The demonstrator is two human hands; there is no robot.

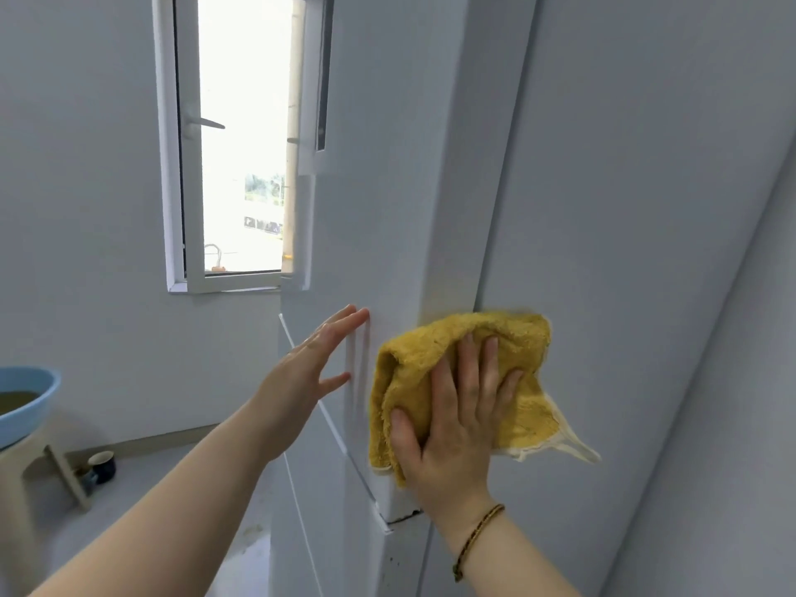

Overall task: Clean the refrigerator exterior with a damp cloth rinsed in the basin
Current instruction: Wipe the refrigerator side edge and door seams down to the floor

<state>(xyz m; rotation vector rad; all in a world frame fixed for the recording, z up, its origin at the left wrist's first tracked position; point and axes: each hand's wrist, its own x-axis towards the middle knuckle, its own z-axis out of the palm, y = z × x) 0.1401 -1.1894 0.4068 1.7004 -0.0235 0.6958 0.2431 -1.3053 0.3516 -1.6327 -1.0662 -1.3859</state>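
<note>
Head view: wiping step in hand, judging by pose. Right hand [452, 407], fingers spread flat, pressed yellow cloth [508, 346] onto refrigerator [387, 209] corner edge. Cloth bunched under palm, loose corner trailing to right. Left hand [310, 368], fingers straight, braced on door just left of cloth, holding nothing. Blue basin [30, 407], murky water inside, sat well left, below both hands. Next move likely called for even-pressure sweep along panel.

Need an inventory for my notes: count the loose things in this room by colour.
Yellow: 1, the cloth
Blue: 1, the basin
Dark: 1, the cup
Beige: 1, the stool
Total: 4
</note>
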